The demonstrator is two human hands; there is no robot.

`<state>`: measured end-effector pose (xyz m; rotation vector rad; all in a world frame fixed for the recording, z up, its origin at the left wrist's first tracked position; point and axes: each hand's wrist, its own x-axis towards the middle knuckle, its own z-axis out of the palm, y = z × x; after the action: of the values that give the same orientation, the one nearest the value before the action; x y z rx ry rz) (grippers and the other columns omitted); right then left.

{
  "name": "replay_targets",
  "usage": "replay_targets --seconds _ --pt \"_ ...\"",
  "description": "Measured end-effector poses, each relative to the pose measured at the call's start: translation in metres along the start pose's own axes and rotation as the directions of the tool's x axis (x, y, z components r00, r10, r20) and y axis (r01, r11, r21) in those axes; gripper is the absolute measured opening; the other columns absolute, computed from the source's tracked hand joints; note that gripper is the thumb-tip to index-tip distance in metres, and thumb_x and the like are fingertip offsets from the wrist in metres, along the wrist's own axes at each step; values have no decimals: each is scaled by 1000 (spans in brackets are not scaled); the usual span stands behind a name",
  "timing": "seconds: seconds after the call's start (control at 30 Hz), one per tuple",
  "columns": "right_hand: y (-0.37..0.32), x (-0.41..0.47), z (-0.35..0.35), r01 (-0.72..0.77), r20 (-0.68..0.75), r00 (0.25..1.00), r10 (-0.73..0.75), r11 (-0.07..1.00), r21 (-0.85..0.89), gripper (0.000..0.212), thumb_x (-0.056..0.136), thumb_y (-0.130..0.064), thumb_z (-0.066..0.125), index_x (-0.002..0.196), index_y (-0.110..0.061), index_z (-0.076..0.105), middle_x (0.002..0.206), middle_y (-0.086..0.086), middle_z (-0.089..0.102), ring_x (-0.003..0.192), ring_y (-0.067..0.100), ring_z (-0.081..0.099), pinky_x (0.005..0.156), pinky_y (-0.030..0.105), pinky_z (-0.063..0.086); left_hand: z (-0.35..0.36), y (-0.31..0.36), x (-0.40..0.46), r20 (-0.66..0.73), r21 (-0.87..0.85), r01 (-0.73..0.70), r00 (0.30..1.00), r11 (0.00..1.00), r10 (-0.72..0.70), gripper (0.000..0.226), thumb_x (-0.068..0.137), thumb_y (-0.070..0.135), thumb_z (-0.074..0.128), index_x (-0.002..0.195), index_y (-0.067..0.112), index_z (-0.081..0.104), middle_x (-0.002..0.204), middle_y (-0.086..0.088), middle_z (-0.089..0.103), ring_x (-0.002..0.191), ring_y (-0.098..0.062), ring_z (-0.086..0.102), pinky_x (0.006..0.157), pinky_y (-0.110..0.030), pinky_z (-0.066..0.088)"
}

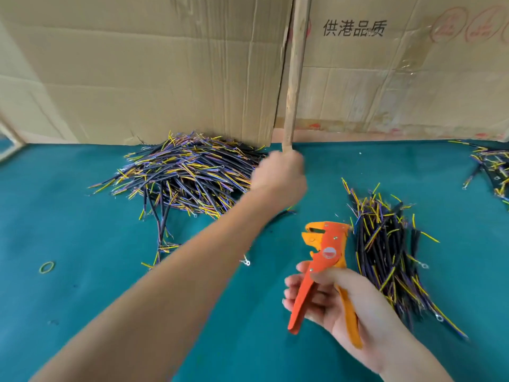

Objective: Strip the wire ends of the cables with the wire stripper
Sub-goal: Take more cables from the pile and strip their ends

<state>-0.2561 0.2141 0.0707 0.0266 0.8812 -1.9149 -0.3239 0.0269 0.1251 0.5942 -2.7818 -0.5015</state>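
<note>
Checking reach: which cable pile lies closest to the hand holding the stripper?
The middle pile, just right of the right hand gripping the wire stripper; the others lie farther off.

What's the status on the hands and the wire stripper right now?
Left hand out at the far cable pile, blurred, grip unclear. Right hand grips the wire stripper, no cable in it. Wooden stick stands just behind left hand.

Black printed characters "供港品质" on the upright brown cardboard sheet [385, 78] at right. Faint red round stamps near its top right corner, illegible.
</note>
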Motion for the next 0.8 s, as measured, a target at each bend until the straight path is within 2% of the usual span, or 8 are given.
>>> replay_targets --seconds 0.07,0.1,0.2,0.27,0.37,0.5,0.67,0.8 --pt "-7 0 -17 72 -143 986 -85 993 -92 54 58 -4 68 110 9 62 96 39 67 75 44 71 65 48 63 -15 -41 10 -75 155 38 997 987 -27 32 89 13 53 116 17 70 114 -17 67 107 -41 63 81 -43 52" --pt "-8 2 -16 110 -154 979 -134 982 -156 51 61 -3 66 110 9 62 96 38 68 75 43 71 65 48 63 -21 -60 14 -75 192 40 997 981 -26 33 90 13 51 117 17 70 116 -17 67 110 -41 62 83 -44 52" --pt "-3 7 -17 174 -139 973 -183 982 -73 45 65 -2 62 109 7 61 94 37 68 74 42 71 64 47 63 -25 -105 25 6 266 9 1000 964 -10 33 101 20 45 125 21 67 127 -13 61 120 -39 56 90 -48 52" --pt "-5 6 -22 177 -141 972 -189 980 -93 45 66 -3 62 110 7 61 94 37 67 74 42 70 65 48 63 -25 -121 31 16 310 1 1000 951 -7 29 104 25 45 121 22 68 126 -12 59 121 -38 54 87 -47 50" --pt "-4 6 -19 169 -152 971 -186 978 -122 46 66 -4 63 110 7 61 95 37 67 75 42 70 66 49 63 -21 -127 38 -23 346 4 1000 938 4 26 102 28 52 118 21 70 123 -11 58 115 -38 57 81 -44 49" --pt "-11 6 -24 193 -163 964 -208 976 -99 44 68 -3 60 111 6 61 95 36 67 75 42 71 65 48 63 -18 -125 43 -35 372 -8 999 928 23 23 97 19 56 117 20 66 124 -10 58 112 -40 60 75 -40 42" --pt "-17 7 -30 224 -195 951 -240 970 -98 43 70 -4 62 112 3 61 96 34 68 79 43 71 69 48 63 -28 -123 49 99 406 -121 991 906 88 26 89 12 56 109 22 69 119 -8 63 111 -35 61 76 -39 48" --pt "-16 8 -31 214 -202 951 -233 970 -111 45 69 -4 63 114 4 61 96 35 68 80 43 72 69 47 62 -30 -121 51 147 429 -162 983 888 108 22 88 8 53 101 19 66 115 -7 64 111 -34 60 74 -39 49"
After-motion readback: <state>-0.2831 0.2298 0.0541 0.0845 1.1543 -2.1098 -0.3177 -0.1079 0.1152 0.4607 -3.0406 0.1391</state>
